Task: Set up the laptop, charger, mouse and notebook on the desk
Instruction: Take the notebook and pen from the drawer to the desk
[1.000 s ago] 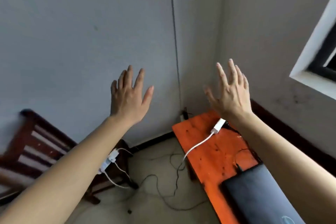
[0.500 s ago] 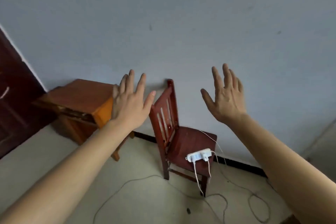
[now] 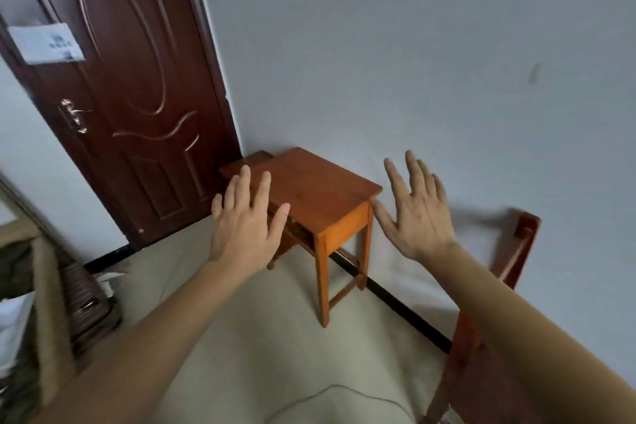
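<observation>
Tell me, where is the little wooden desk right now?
In the head view the desk stands mid-frame by the wall, right of the dark door and left of the chair, beyond the raised left hand and right hand.

body: one person, both forearms in view | left hand (image 3: 246,227): bare, slim fingers | right hand (image 3: 418,220): bare, slim fingers | forearms: bare to frame edge, slightly blurred
</observation>
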Motion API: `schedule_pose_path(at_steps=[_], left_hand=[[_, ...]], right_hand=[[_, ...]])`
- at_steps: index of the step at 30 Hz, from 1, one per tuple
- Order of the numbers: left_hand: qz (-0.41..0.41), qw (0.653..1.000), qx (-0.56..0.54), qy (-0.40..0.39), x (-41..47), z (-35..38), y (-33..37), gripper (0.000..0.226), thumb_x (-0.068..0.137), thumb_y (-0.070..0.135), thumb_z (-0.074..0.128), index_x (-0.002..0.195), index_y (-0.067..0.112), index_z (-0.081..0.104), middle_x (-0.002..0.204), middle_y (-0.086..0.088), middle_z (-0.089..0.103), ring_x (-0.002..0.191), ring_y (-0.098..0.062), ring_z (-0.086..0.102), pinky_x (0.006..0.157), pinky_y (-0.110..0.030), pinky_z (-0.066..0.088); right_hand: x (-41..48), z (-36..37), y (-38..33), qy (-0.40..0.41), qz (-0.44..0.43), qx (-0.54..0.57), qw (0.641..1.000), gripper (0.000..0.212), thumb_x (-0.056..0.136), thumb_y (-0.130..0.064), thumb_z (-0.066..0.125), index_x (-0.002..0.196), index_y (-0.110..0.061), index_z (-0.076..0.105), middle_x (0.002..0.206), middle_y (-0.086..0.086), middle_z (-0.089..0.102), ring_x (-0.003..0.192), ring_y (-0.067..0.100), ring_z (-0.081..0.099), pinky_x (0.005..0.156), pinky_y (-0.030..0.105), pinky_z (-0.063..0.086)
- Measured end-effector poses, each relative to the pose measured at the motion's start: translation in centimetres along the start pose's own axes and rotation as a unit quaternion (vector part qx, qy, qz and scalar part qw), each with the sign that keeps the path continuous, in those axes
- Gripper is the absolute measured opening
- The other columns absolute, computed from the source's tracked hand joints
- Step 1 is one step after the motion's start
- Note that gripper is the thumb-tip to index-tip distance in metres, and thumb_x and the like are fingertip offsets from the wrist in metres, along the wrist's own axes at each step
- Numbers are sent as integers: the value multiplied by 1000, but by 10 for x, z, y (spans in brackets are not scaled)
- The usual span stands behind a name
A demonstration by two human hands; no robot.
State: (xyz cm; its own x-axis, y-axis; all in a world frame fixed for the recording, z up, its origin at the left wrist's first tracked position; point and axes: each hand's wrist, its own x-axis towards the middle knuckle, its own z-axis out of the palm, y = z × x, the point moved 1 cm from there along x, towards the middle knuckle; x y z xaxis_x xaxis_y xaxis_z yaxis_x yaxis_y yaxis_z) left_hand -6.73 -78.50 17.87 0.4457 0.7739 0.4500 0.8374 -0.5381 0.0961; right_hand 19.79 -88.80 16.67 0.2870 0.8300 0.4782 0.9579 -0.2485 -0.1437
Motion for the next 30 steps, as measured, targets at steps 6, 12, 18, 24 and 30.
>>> schedule_pose_path(at_steps=[6, 12, 18, 24, 30], left_hand=[[-67, 997, 36, 22, 109, 38, -70, 68, 99, 54, 30, 151, 10, 39, 157, -26, 32, 141, -43, 36, 106, -63, 36], [-129, 990, 50, 37, 185, 63, -144, 66, 100, 54, 30, 153, 15, 35, 159, -22, 29, 144, -40, 31, 111, -62, 33], [-202, 977, 32, 55, 241, 101, -246, 68, 99, 57, 26, 154, 17, 32, 160, -20, 27, 146, -38, 27, 113, -61, 30], [-199, 977, 30, 71, 337, 136, -376, 67, 100, 56, 28, 153, 16, 33, 160, -21, 28, 145, -39, 29, 112, -61, 32], [-151, 987, 16, 57, 451, 162, -470, 64, 103, 52, 29, 154, 14, 32, 160, -22, 28, 145, -40, 30, 112, -60, 31]], right_hand=[[155, 87, -38, -24, -58, 45, 997, 72, 100, -61, 25, 159, -20, 22, 164, 22, 17, 149, 41, 22, 119, 57, 25], [282, 155, -93, -42, -88, 95, 991, 69, 100, -64, 21, 158, -26, 15, 166, 16, 14, 152, 37, 18, 120, 58, 23], [376, 244, -174, -64, -130, 89, 985, 68, 99, -68, 18, 157, -34, 11, 168, 6, 8, 154, 31, 12, 118, 48, 5], [485, 326, -261, -36, -133, 62, 989, 70, 98, -68, 21, 158, -32, 12, 167, 9, 12, 153, 34, 17, 117, 47, 7], [584, 364, -313, -39, -96, 55, 993, 74, 97, -67, 19, 159, -29, 7, 168, 12, 4, 154, 35, 11, 123, 55, 15]])
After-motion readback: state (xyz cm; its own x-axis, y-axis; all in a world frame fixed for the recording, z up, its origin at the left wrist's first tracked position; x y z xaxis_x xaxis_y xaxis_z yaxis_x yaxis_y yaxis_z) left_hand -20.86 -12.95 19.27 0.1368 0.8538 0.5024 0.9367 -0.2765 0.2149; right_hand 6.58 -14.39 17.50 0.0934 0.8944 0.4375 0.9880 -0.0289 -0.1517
